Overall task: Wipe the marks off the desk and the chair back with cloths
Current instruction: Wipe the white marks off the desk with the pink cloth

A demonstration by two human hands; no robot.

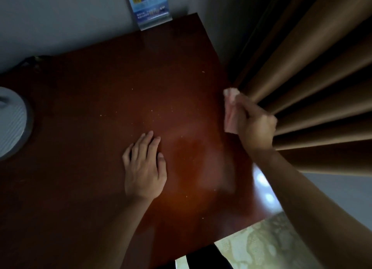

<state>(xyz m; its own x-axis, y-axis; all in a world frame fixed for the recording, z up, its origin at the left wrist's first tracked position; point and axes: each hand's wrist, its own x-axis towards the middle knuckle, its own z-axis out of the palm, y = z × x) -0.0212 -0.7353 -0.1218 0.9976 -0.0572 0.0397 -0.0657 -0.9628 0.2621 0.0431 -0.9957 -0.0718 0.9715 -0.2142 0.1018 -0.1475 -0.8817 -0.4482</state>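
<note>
The right hand has its fingers curled tight round a pink cloth, which bunches out above and to the left of the knuckles — soft, crumpled, a little blurred. Hand and cloth sit at the right edge of the desk, just where the top meets the curtain; whether the cloth touches the wood cannot be told from the blur.

The left hand lies flat on the desk, fingers straight and close together, the thumb tucked alongside, palm down and holding nothing. It rests near the middle of the top, well apart from the right hand.

The desk is dark reddish-brown wood with a smooth, glossy finish; a bright reflection shows near its right front corner. Pale specks are scattered across the surface between and beyond the two hands, and a lighter hazy patch spreads just right of the left hand.

The curtain hangs in heavy brown folds, crowding the desk's right edge directly behind the right hand. At the far edge of the desk a blue printed card in a clear stand leans against the grey wall. At the left edge sits a round, pale grey object with a ribbed surface — only partly in view. Below the desk's front corner the floor shows a pale, mottled pattern.
</note>
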